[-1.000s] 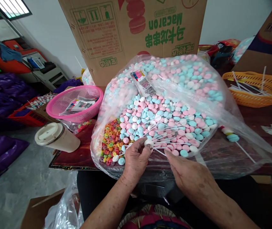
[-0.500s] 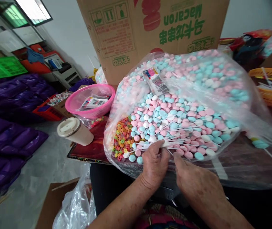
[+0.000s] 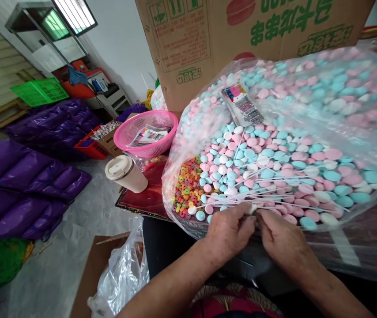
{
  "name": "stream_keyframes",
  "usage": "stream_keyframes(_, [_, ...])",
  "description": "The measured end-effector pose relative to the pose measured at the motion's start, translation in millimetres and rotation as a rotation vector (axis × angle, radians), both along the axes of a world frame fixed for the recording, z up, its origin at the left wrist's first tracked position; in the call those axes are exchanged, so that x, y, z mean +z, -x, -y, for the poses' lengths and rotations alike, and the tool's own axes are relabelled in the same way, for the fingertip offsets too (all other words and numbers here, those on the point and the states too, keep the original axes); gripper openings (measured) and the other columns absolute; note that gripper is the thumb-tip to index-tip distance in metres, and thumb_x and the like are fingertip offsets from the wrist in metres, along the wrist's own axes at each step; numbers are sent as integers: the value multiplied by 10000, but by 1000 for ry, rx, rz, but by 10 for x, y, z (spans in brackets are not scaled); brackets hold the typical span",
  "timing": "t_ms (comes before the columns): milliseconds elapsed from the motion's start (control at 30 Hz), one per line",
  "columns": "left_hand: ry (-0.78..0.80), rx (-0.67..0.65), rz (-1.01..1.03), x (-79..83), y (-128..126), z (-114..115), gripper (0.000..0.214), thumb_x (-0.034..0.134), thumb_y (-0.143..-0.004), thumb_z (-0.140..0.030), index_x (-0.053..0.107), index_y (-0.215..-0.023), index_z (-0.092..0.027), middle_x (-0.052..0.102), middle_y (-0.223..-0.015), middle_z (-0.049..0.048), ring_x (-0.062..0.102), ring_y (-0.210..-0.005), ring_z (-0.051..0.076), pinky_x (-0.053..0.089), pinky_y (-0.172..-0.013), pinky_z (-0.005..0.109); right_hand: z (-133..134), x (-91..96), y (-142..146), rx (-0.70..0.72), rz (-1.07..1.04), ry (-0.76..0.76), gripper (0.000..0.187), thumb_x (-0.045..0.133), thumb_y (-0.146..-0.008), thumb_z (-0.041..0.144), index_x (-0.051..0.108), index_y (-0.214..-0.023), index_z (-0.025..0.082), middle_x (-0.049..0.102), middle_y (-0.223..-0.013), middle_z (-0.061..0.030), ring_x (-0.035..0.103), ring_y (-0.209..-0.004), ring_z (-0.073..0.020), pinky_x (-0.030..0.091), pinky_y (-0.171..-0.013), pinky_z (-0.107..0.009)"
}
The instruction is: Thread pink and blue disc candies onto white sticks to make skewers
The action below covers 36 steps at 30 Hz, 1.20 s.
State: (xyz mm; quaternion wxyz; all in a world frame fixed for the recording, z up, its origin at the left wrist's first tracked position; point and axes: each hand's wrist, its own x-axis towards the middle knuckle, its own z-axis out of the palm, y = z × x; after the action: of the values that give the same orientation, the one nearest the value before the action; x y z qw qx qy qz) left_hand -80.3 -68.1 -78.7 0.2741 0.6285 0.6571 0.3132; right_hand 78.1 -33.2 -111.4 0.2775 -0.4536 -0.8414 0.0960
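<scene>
My left hand (image 3: 230, 232) is closed in a pinch on a small white candy (image 3: 252, 209) at the front edge of the candy heap. My right hand (image 3: 283, 238) meets it there, its thumb and fingers pressed together beside the candy; whatever they hold is hidden. Just beyond my fingers, thin white sticks (image 3: 274, 196) lie loosely over pink, blue and white button-shaped candies (image 3: 268, 154). Clear plastic sheeting (image 3: 307, 117) surrounds this heap. To the left of it are small colourful ring candies (image 3: 188, 185).
Printed packets (image 3: 244, 106) rest on the plastic. A lidded cup (image 3: 127, 174) and a pink basket (image 3: 174, 132) holding packets stand at the left. Behind rises a large cardboard box (image 3: 221, 39). Purple bags (image 3: 26, 185) are stacked on the floor, and a carton with plastic (image 3: 85, 274) sits below.
My view has shifted left and the scene appears further right. My right hand has come in against my left, and their fingertips now meet at the white candy.
</scene>
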Motion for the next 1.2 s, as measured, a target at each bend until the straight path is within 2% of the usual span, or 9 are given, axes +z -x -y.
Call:
stream_keyframes(67, [26,175,-143,72,330,35,459,494,-843,-305,490,-1296,-235,694,-927,31,616,-739,169,491,-725,279,-39,23,-32,17,-81,45,257,362,-877,231,607,-817,182,674,-729,-50,624,-639,-168,442,-561,-254])
stream_keyframes(133, [87,294,-334,117,679,14,376,447,-872,-272,550,-1231,-222,679,-989,59,622,-857,196,480,-773,302,-41,52,-65,53,-104,140,262,395,-889,293,607,-769,198,656,-678,-23,598,-576,-147,427,-524,-239])
stream_keyframes(300, [163,197,-639,59,1085,-121,243,492,-830,-212,680,-981,-246,625,-1029,67,599,-945,233,478,-721,308,103,88,29,201,-135,195,241,401,-903,259,597,-778,199,645,-722,-19,598,-627,-131,428,-574,-232])
stream_keyframes(367, [86,218,-507,19,1037,-124,196,526,-791,-189,684,-905,-217,623,-997,58,602,-911,208,475,-736,291,163,93,94,189,-137,136,243,379,-910,224,588,-792,186,632,-724,-27,595,-641,-137,422,-599,-247])
stream_keyframes(533, [13,387,356,-47,643,-9,164,577,-728,-247,649,-840,-153,659,-753,28,610,-664,146,491,-629,251,233,110,189,194,-53,86,273,343,-918,193,566,-761,176,613,-704,-39,580,-613,-151,391,-578,-268])
stream_keyframes(600, [25,412,533,-67,466,44,170,593,-701,-251,654,-819,-146,661,-701,18,607,-628,139,493,-612,245,242,114,205,171,9,81,286,333,-912,184,559,-737,181,620,-705,-47,579,-595,-159,381,-557,-275])
stream_keyframes(867, [-52,426,283,-140,174,135,148,551,-722,-180,686,-781,-170,677,-679,-9,599,-622,122,474,-604,216,308,133,72,84,359,70,210,426,-809,69,585,-827,205,647,-724,-10,615,-537,-148,324,-435,-248])
stream_keyframes(1067, [-197,404,75,-182,64,155,194,528,-730,-169,692,-834,-161,698,-737,23,628,-665,138,492,-680,245,354,250,58,67,530,154,294,448,-749,-3,617,-888,193,679,-793,-52,659,-622,-181,388,-468,-242])
stream_keyframes(1200, [-95,467,245,-187,100,105,166,546,-685,-170,682,-780,-161,690,-705,24,622,-645,143,493,-657,254,338,344,99,82,549,205,289,452,-763,14,621,-900,205,679,-787,-45,665,-628,-189,395,-472,-246])
